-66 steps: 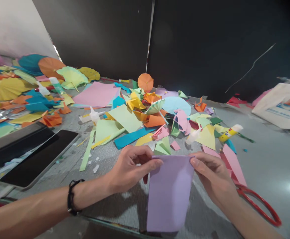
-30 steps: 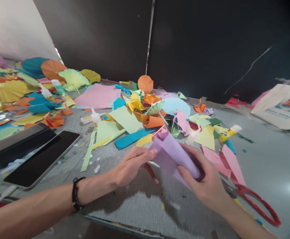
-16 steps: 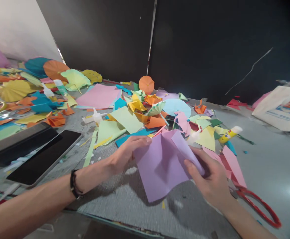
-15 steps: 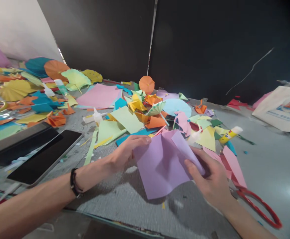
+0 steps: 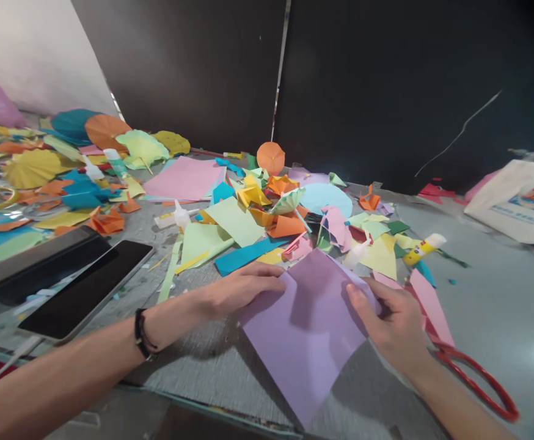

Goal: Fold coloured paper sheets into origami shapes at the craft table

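A sheet of purple paper (image 5: pixel 308 336) is held between both hands above the near part of the table, one corner pointing down toward the front edge. My left hand (image 5: pixel 248 286) pinches its upper left edge, thumb and fingers closed on the paper. On the right side, my right hand (image 5: pixel 388 315) grips the sheet with the thumb on top and the fingers behind. Just beyond the sheet lie a pink folded piece (image 5: pixel 298 246) and a blue strip (image 5: pixel 248 255).
Red-handled scissors (image 5: pixel 478 379) lie beside my right wrist. A black-screened phone (image 5: pixel 88 287) rests left, near my left forearm. Glue bottles, a yellow glue stick (image 5: pixel 425 249) and heaped coloured paper cover the table's middle and left. A white bag (image 5: pixel 517 198) stands far right.
The purple sheet has turned so a corner points toward me, and its right part, curled over before, now lies flatter. My left hand has shifted slightly along its edge.
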`<state>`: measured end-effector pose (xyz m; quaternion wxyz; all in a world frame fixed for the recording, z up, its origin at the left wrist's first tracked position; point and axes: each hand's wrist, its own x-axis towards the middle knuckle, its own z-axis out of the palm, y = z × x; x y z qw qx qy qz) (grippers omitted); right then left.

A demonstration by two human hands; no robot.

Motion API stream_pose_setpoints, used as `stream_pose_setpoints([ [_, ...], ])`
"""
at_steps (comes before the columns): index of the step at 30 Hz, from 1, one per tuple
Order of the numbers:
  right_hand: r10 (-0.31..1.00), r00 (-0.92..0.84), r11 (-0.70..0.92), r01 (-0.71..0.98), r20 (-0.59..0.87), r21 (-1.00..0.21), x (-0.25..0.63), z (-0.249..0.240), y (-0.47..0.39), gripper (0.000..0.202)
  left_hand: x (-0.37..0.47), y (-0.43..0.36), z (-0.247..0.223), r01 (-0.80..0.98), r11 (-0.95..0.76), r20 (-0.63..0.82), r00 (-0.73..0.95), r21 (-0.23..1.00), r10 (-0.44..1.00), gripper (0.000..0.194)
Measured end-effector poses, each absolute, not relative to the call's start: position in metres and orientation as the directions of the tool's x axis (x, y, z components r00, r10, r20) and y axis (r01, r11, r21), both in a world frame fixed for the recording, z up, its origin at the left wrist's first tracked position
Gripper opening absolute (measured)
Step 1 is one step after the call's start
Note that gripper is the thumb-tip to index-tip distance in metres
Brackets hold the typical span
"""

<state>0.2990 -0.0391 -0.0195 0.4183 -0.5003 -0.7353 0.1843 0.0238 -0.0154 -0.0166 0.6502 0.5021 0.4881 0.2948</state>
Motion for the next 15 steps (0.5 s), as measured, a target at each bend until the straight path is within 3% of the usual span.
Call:
stream_pose_setpoints([
  [6, 0.88, -0.151, 0.445, 0.59, 0.45, -0.673, 0.298, -0.019, -0.041, 0.034, 0.026, -0.018, -0.024, 0.199, 0.248, -0.283, 0.17, 0.948, 0.944, 0.029],
  [11, 0.856, -0.184, 0.484, 0.611, 0.483, -0.626, 0.297, -0.017, -0.043, 0.036, 0.021, -0.014, -0.035, 0.155, 0.088, -0.125, 0.251, 0.984, 0.96, 0.022],
  [15, 0.824, -0.228, 0.537, 0.607, 0.519, -0.586, 0.299, -0.018, -0.04, 0.033, 0.023, -0.013, -0.032, 0.119, 0.01, -0.047, 0.314, 0.993, 0.948, 0.03],
])
